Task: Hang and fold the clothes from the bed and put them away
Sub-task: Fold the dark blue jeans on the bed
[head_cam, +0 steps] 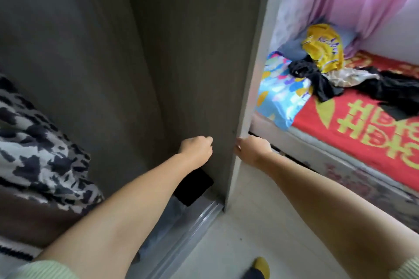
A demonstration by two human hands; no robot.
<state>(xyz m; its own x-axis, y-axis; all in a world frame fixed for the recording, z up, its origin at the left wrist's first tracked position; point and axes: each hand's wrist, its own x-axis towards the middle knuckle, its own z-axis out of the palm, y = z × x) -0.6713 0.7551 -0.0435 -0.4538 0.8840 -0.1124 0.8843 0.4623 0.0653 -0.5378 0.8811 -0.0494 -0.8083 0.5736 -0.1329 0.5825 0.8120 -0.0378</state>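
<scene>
Both hands are on the grey wardrobe door (192,56): the left hand (196,150) is curled with knuckles against its front face, the right hand (251,149) is wrapped round its edge, fingertips hidden behind it. The clothes (335,70) sit in a heap on the bed (362,133) off to the right, yellow top (322,47) on the pile, black stuff spread beside it.

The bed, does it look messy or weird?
Yes. Clothes lie in a crumpled heap on the bed: a yellow shirt, black garments and a pale cloth, none folded.
</scene>
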